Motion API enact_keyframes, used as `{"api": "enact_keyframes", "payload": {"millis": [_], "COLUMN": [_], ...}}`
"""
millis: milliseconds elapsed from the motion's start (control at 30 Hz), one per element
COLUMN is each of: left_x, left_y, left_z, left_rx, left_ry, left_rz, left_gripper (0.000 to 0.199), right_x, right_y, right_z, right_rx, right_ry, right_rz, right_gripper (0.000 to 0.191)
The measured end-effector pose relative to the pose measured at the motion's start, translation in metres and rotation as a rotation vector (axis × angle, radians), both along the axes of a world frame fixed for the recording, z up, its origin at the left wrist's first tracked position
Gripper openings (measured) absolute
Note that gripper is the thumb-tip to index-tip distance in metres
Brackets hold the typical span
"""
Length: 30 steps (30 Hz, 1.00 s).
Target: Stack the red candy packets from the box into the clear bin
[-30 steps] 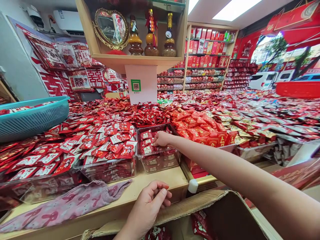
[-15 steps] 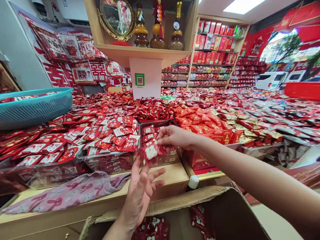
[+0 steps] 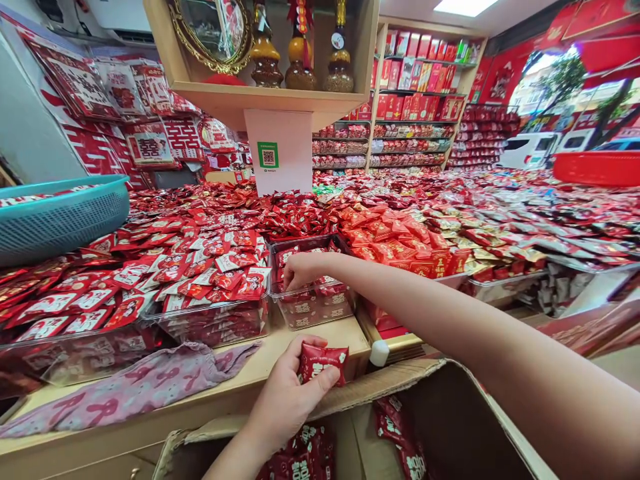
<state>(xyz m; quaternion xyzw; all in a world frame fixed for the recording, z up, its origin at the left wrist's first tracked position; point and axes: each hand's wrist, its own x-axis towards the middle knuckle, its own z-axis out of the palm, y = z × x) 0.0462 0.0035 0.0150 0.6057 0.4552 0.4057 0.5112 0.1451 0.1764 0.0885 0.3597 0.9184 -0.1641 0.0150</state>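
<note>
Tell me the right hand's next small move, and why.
Probably lift a red packet out of the clear plastic bin: the right hand reaches inside it, fingers pointing down at the packets, while the left hand holds another packet near the cardboard box.

Pale grey left wall (image 3: 30, 120); packed wooden shelves (image 3: 420, 87); bright ceiling light (image 3: 465, 7); open street side.

Head-height view, forward and down, close
</note>
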Motion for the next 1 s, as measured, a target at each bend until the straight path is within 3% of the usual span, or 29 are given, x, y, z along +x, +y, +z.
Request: {"api": "enact_keyframes", "payload": {"millis": [200, 367, 600, 867, 1000], "left_x": [0.004, 0.003, -0.001, -0.001, -0.001], "left_y": [0.001, 0.001, 0.002, 0.002, 0.001], "left_z": [-0.008, -0.005, -0.001, -0.003, 0.000], "left_rx": [-0.018, -0.028, -0.073, -0.067, -0.077], "left_ry": [-0.044, -0.039, -0.045, -0.060, -0.047], "left_rz": [0.054, 0.022, -0.052, -0.050, -0.059], "left_gripper": [0.029, 0.027, 0.026, 0.026, 0.026], "right_x": [-0.013, -0.019, -0.012, 0.000, -0.001], "right_y": [0.013, 0.014, 0.008, 0.004, 0.001], "right_z": [-0.006, -0.013, -0.007, -0.004, -0.004], "right_rx": [-0.195, -0.139, -0.134, -0.129, -0.084], "right_ry": [-0.114, -0.098, 0.011, 0.047, 0.050], "right_rz": [0.036, 0.078, 0.118, 0.084, 0.131], "right_gripper": [0.029, 0.020, 0.024, 0.022, 0.020]}}
